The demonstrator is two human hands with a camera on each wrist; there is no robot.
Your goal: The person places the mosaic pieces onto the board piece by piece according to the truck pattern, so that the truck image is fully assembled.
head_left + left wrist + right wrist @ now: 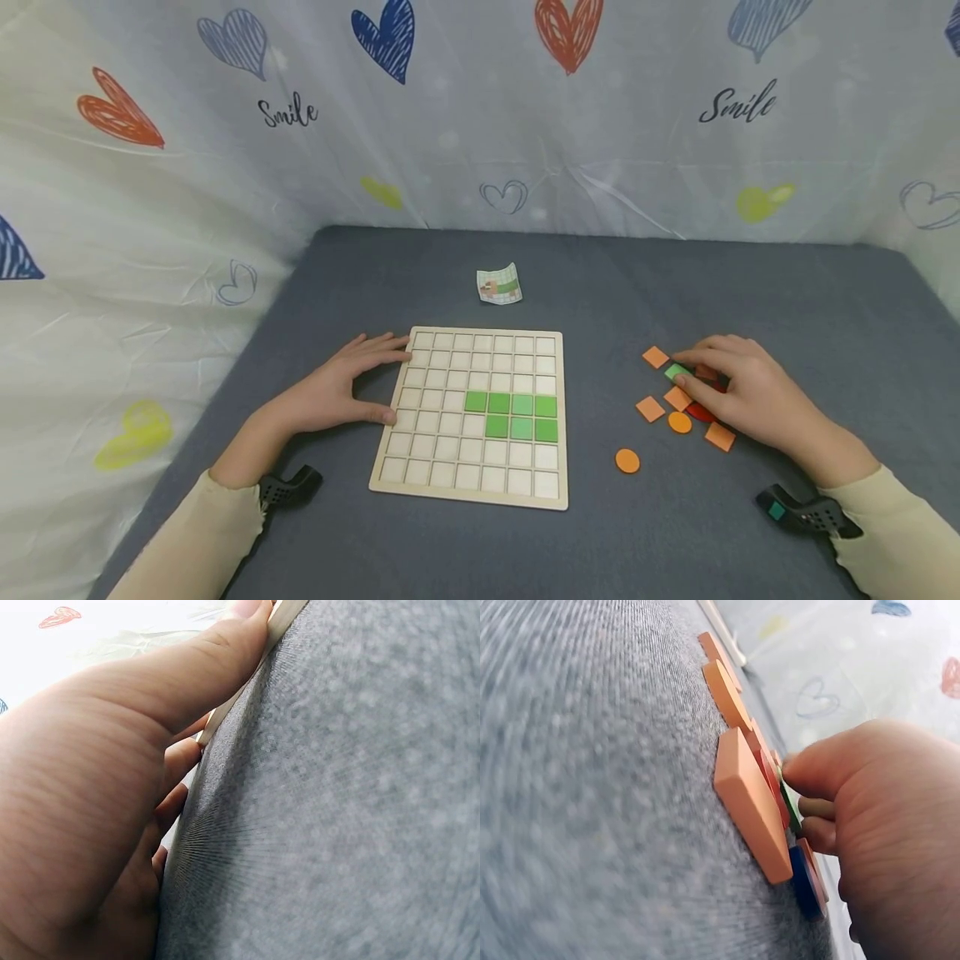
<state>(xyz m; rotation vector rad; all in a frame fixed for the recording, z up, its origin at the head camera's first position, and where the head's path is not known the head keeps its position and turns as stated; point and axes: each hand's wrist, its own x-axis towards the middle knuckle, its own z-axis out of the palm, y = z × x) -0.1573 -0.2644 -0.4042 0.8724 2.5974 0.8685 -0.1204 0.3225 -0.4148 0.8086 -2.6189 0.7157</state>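
Note:
A pale wooden grid board lies flat on the dark table, with green square tiles in two rows of its cells. My left hand rests at the board's left side, fingers extended, thumb and fingertips touching the edge. In the left wrist view the thumb presses the board's rim. Right of the board, my right hand reaches into a loose group of pieces. Its thumb and index finger pinch a green square tile. Red pieces are partly hidden under that hand.
Orange square tiles and orange discs lie around the right hand. A blue disc shows in the right wrist view. Behind the board is a small printed pattern card. A patterned curtain hangs beyond the table.

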